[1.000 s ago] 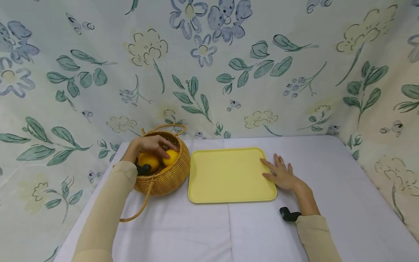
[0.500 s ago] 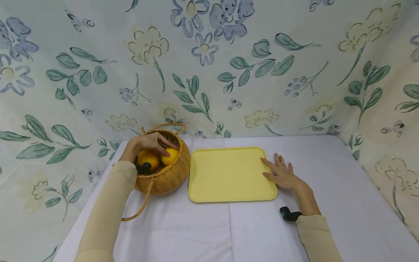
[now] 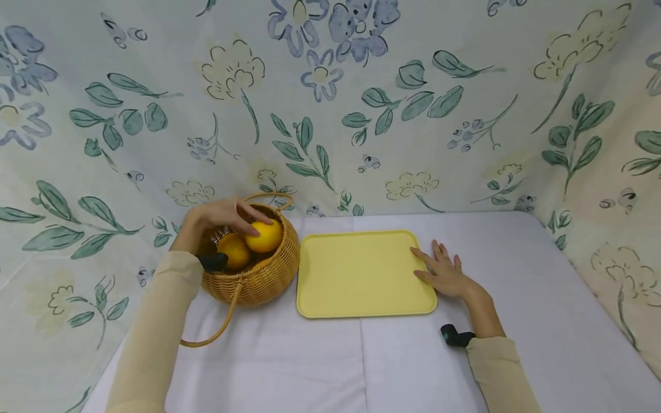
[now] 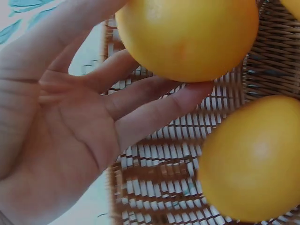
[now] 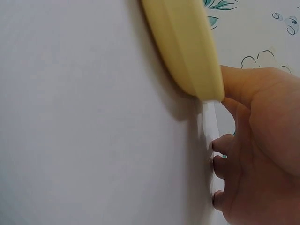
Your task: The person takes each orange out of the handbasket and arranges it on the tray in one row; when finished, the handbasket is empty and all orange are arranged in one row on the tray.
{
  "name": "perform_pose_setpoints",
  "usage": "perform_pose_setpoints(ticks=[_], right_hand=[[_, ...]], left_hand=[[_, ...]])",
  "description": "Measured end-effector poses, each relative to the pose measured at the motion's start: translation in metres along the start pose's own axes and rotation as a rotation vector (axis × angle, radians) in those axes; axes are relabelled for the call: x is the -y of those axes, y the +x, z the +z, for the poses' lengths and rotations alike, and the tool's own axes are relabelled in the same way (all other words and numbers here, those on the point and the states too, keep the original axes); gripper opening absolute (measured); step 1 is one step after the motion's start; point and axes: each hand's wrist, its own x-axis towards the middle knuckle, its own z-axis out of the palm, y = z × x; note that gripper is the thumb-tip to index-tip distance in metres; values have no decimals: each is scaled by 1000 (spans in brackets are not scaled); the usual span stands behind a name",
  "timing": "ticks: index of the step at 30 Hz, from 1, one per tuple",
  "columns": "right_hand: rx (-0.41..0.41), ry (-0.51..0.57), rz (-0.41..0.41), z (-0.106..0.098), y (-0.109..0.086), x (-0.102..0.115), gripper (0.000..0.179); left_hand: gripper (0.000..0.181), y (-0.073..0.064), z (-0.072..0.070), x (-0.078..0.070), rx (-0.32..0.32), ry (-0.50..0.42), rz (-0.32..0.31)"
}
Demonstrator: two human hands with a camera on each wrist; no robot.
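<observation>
The left hand (image 3: 224,215) is pinching a fruit (image 3: 265,236) between its thumb and fingertips, and the fruit is hanging at the mouth of the basket (image 3: 268,287), by the right rim. It is showing a round shape and a smooth, softly shining skin of deep yellow turning to orange. A second fruit (image 3: 233,252) is lying in the basket to its left and nearer; in the left wrist view this one is looking plump and slightly oval. A sliver of another yellow thing (image 4: 295,5) is showing at that view's edge.

The basket is standing at the left, its honey-brown wicker bulging in a rounded bowl, with a thin looped handle (image 3: 227,327) drooping onto the white cloth (image 3: 310,367). To its right, the tray (image 3: 364,275) is lying flat, pale yellow and matte, a rectangle with rounded corners and a raised rim. The right hand (image 3: 445,275) is resting at the tray's right edge, fingers spread, thumb touching the rim.
</observation>
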Motion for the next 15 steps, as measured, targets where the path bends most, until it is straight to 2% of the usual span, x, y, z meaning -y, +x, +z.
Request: perform_pose_setpoints(ticks=[4, 8, 11, 15], right_hand=[[1, 1, 1, 0, 0, 0, 69], [-1, 4, 1, 0, 0, 0, 69], [0, 8, -4, 0, 0, 0, 69], [-1, 10, -8, 0, 0, 0, 69]], left_hand=[[44, -14, -7, -6, -42, 18, 97], [43, -26, -11, -8, -96, -14, 148], [43, -35, -11, -9, -138, -51, 179], [44, -42, -10, -9, -142, -142, 248]])
